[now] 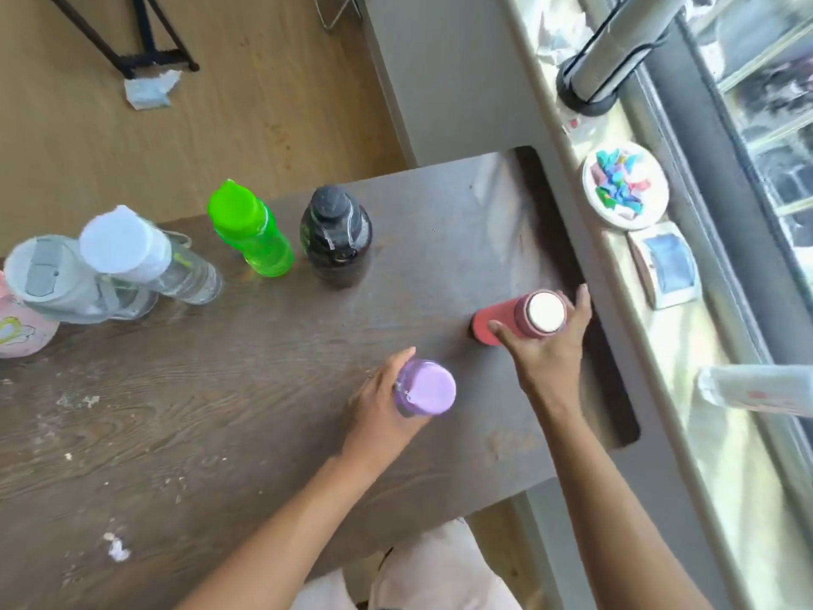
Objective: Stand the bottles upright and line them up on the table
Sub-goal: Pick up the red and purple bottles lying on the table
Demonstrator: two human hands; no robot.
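Left hand (378, 402) grasping purple bottle (426, 388), right hand (550, 341) grasping red bottle (523, 321) beside it

Tabletop (220, 411) dark brown woodgrain with white specks. Bottle in my left hand (378, 407) has a lilac lid (426, 388); bottle in my right (550, 345) is red (495, 321) with a white cap top. Others: neon green bottle (253, 231), black bottle (336, 237), clear bottle (145, 257) with white lid, grey bottle (57, 281), pink bottle (17, 328) with yellow-green drawing
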